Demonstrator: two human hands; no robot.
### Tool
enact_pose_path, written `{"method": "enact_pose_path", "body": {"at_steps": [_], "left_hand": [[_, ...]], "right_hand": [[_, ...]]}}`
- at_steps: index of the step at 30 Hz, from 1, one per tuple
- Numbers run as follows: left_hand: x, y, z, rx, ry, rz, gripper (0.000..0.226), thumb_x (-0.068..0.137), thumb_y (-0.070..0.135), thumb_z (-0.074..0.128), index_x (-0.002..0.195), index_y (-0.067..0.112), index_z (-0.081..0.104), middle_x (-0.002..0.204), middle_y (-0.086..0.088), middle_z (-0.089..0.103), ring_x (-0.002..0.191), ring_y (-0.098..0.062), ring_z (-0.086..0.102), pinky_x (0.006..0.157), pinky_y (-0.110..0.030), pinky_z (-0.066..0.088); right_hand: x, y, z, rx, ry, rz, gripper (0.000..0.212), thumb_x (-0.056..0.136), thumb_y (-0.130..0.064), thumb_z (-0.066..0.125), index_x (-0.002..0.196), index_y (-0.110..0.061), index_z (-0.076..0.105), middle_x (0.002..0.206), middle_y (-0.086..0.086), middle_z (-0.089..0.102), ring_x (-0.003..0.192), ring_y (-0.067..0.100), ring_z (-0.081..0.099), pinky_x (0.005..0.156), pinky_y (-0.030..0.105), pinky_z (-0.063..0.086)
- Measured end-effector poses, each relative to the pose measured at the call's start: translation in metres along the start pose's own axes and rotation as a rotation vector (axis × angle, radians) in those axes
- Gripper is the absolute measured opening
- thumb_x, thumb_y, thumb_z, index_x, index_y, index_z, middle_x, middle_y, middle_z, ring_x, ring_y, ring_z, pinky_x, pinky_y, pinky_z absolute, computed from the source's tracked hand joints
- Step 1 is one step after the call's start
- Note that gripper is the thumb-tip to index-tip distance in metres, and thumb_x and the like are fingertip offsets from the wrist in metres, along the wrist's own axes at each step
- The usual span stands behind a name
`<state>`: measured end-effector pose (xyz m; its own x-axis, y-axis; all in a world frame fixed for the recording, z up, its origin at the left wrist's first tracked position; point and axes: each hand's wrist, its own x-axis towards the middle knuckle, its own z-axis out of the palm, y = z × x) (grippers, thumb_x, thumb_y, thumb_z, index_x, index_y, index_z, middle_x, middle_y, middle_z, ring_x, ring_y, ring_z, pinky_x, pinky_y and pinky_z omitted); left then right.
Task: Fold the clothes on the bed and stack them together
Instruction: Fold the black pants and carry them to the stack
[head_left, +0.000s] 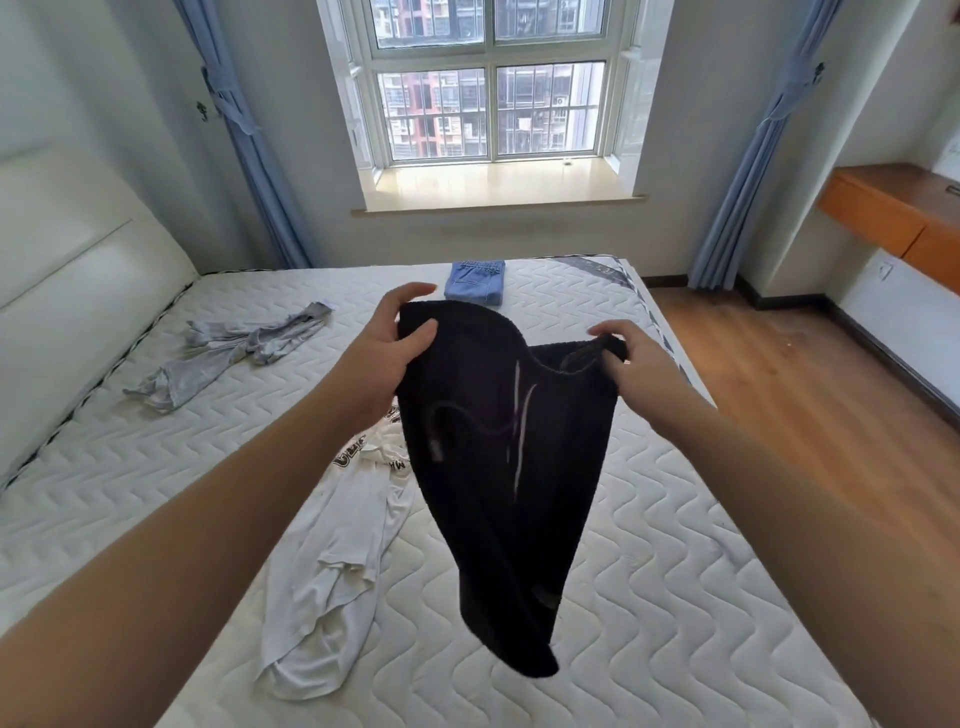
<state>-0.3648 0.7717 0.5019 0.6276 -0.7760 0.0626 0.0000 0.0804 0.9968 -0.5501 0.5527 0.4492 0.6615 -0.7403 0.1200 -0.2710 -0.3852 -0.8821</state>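
Note:
A black garment (498, 467) with drawstrings hangs in the air above the bed (675, 545). My left hand (387, 353) grips its upper left edge, and my right hand (631, 366) pinches its waistband at the upper right. Below it a crumpled white printed shirt (332, 561) lies on the mattress. At the left a grey garment (234, 358) lies unfolded. Folded blue denim shorts (475, 281) sit near the far edge of the bed.
A white headboard (78, 249) runs along the left. Beyond the bed are a window (491, 83) with a sill and blue curtains. To the right lies wooden floor (810, 395), with an orange wall shelf (898, 213) above it.

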Motion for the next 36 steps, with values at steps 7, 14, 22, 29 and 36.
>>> {"method": "enact_pose_path", "body": {"at_steps": [7,14,22,29,36], "left_hand": [[-0.001,0.005,-0.058,0.278,-0.036,-0.148,0.012,0.097,0.014,0.058,0.105,0.019,0.067,0.097,-0.001,0.076,0.095,-0.017,0.071,0.083,-0.025,0.057],[-0.005,-0.011,-0.069,0.489,0.046,-0.024,0.011,0.092,0.011,0.067,0.096,0.02,0.068,0.083,0.007,0.073,0.083,-0.011,0.068,0.08,-0.026,0.054],[-0.007,-0.015,-0.071,0.498,0.004,0.004,0.012,0.093,0.006,0.065,0.101,0.014,0.061,0.069,0.01,0.066,0.068,-0.005,0.062,0.067,-0.018,0.051],[-0.008,-0.015,-0.077,0.313,0.041,-0.035,0.021,0.093,0.007,0.064,0.11,0.019,0.069,0.1,0.007,0.076,0.095,-0.007,0.07,0.083,-0.018,0.055],[-0.007,-0.018,-0.053,-0.157,0.181,-0.182,0.019,0.1,0.018,0.054,0.115,0.013,0.065,0.108,-0.004,0.075,0.099,-0.016,0.071,0.076,-0.026,0.057]], "right_hand": [[0.01,0.026,-0.049,0.185,-0.229,0.233,0.027,0.096,-0.021,0.061,0.116,-0.004,0.067,0.106,0.005,0.074,0.096,0.015,0.071,0.088,0.024,0.056],[0.005,0.025,-0.047,0.175,-0.294,0.282,0.018,0.087,-0.007,0.07,0.106,-0.007,0.071,0.097,0.004,0.076,0.098,0.02,0.071,0.092,0.03,0.053],[0.0,0.009,-0.043,-0.343,-0.242,0.013,0.01,0.087,-0.023,0.072,0.096,-0.017,0.07,0.079,-0.007,0.065,0.076,0.014,0.058,0.063,0.023,0.039],[-0.001,0.022,-0.042,0.448,-0.347,0.159,0.088,0.052,-0.058,0.087,0.123,-0.012,0.063,0.124,0.004,0.068,0.117,0.019,0.063,0.101,0.035,0.046],[-0.002,0.01,-0.026,0.685,-0.153,0.284,0.029,0.097,-0.023,0.058,0.123,-0.01,0.063,0.12,0.007,0.07,0.11,0.022,0.067,0.102,0.039,0.048]]}}
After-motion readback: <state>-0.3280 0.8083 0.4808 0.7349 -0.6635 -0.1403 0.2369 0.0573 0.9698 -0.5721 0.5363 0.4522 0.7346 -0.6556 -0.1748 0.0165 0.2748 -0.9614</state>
